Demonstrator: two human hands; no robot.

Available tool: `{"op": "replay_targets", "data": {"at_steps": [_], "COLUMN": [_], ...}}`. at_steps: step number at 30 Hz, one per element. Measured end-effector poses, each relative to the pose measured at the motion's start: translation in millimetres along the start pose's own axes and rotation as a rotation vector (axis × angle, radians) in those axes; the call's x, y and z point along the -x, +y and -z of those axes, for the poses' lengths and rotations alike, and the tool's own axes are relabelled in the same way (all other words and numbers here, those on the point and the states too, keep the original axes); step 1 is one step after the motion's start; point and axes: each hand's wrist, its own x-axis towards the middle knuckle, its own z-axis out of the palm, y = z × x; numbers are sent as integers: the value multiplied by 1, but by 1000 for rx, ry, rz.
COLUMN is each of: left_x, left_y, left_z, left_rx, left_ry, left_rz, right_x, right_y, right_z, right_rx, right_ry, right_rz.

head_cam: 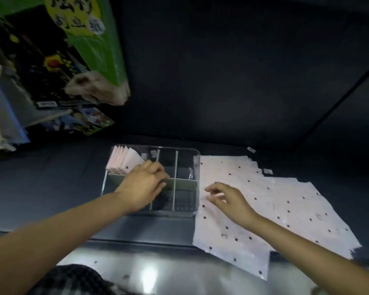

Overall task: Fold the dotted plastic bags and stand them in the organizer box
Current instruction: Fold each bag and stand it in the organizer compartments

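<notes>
While the left hand (144, 184) reaches over the clear organizer box (197, 158), its fingers are curled down at the divider beside the row of folded bags (124, 161); whether they pinch a bag or only rest on the box cannot be told, since the fingertips are hidden. Those folded bags, pale pink with dark dots, stand upright in the box's far left compartment, leaning against one another. White dividers split the box into several compartments; a small dark object, too dim to name, lies in the near middle one, and the near right one shows a dark gridded floor.

Just beside the box, toward the right edge of the desk (41, 188), lies a fanned stack of flat dotted plastic bags (285, 209), their near corner hanging past the desk's front edge. Over the stack's left part hovers the right hand (228, 201), its fingers loosely spread and slightly bent, holding nothing; whether the fingertips touch the top bag is unclear.

Covered in dark cloth, the desk backs onto a dark wall. At its far left corner stand a green printed package (94, 45) and other colourful packaging (81, 121), blurred. A checked garment (73, 279) shows at the bottom.
</notes>
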Motion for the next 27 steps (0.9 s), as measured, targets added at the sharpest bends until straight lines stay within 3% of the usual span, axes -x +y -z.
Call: {"op": "replay_targets", "data": {"at_steps": [3, 6, 10, 12, 15, 19, 27], "left_x": [-4, -3, 13, 21, 26, 20, -25], "left_y": [57, 104, 139, 142, 139, 140, 152], "left_z": [-25, -62, -107, -120, -125, -113, -58], "left_rx": [163, 211, 142, 94, 47, 99, 651], "left_ry": [-103, -320, -554, -586, -529, -469, -457], "left_rz": [-160, -178, -125, -112, -142, -171, 105], "right_x": [73, 122, 151, 153, 152, 147, 118], "right_y": [67, 114, 133, 135, 139, 129, 112], "right_z": [6, -4, -7, -3, 5, 35, 113], "right_rx": [351, 508, 715, 759, 577, 61, -461], "right_ry": [-137, -256, -233, -116, 1, -184, -348], "right_rz": [-55, -36, 50, 167, 277, -100, -276]}}
